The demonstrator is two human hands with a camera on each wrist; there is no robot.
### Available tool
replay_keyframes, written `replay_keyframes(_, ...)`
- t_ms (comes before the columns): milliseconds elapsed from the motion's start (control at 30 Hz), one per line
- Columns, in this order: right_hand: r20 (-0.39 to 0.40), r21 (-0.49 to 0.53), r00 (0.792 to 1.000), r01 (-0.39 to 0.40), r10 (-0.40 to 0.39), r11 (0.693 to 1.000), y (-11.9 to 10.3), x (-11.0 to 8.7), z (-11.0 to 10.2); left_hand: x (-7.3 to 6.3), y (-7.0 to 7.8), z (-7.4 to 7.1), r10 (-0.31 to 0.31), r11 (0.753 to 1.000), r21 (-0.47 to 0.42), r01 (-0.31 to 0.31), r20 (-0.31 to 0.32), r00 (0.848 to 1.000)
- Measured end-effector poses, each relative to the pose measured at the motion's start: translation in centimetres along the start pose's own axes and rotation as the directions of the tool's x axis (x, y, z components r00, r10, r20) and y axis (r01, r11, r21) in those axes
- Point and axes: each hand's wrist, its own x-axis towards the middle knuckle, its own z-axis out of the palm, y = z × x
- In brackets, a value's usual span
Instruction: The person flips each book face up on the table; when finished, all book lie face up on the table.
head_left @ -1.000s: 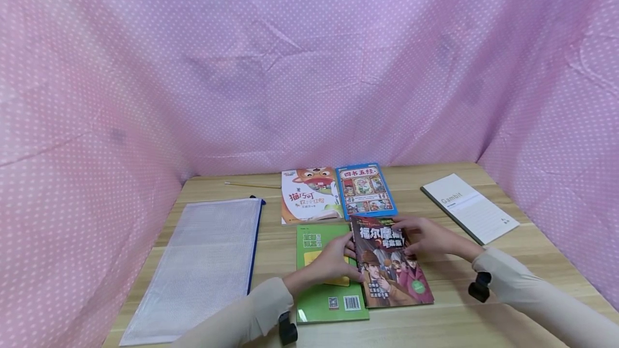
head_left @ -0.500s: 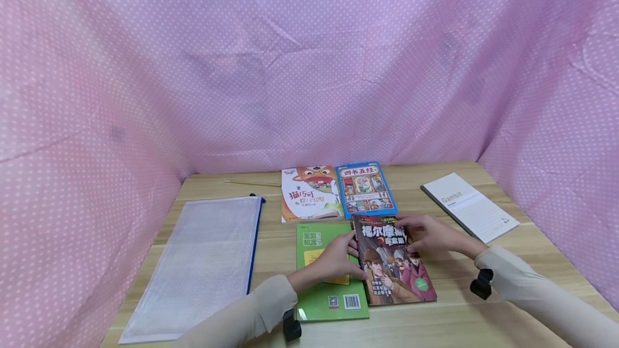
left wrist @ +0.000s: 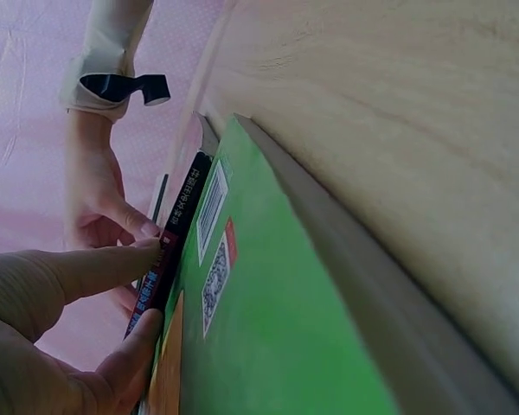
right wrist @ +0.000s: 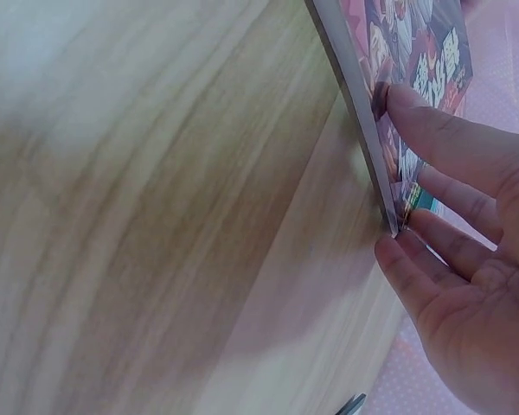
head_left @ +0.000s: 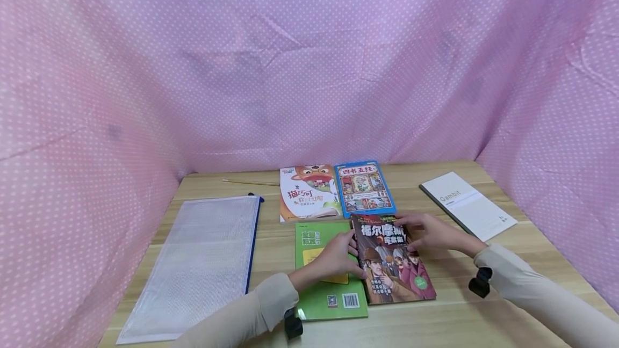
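A dark red comic-style book [head_left: 387, 267] lies face up in the head view, its left edge against or slightly over a green book [head_left: 333, 302]. My left hand [head_left: 331, 259] reaches across the green book. In the left wrist view, its extended thumb and finger touch the red book's spine [left wrist: 180, 212]. At the upper right corner of the red book is my right hand [head_left: 427, 232]. The right wrist view shows that hand's thumb [right wrist: 450, 138] on the cover by the edge, with fingers bent at the corner. What lies under the book is hidden.
Behind lie a white cartoon book [head_left: 309, 195] and a blue book [head_left: 365, 189]. A pencil [head_left: 251, 182] is at the back left. A white mesh zip pouch [head_left: 193, 270] covers the table's left part. A pale notebook [head_left: 469, 205] sits at the right on the wooden table [head_left: 454, 318].
The red book shifted slightly to the right and away from the front edge, with both hands following. Over the last half second, book and hands barely moved.
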Motion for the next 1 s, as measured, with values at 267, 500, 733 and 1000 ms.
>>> replay_keyframes(267,0.009,-0.009,1.000,0.010,-0.009,1.000,0.02,-0.07,-0.09,0.02,0.14,-0.03,0.005,1.000,0.024,-0.005,-0.003,1.000)
replay_keyframes(500,0.009,-0.004,1.000,0.002,-0.002,1.000,0.17,-0.09,-0.16,0.05,0.42,-0.02,0.005,0.999,0.032,-0.005,-0.007,1.000)
replay_keyframes(733,0.006,-0.007,1.000,0.004,-0.004,1.000,0.24,0.00,-0.19,0.12,0.56,0.15,0.017,0.999,0.044,-0.016,-0.015,1.000)
replay_keyframes(1000,0.013,-0.001,1.000,-0.024,0.024,1.000,0.70,-0.05,-0.22,0.05,0.73,0.37,0.004,0.999,0.041,-0.003,-0.028,1.000)
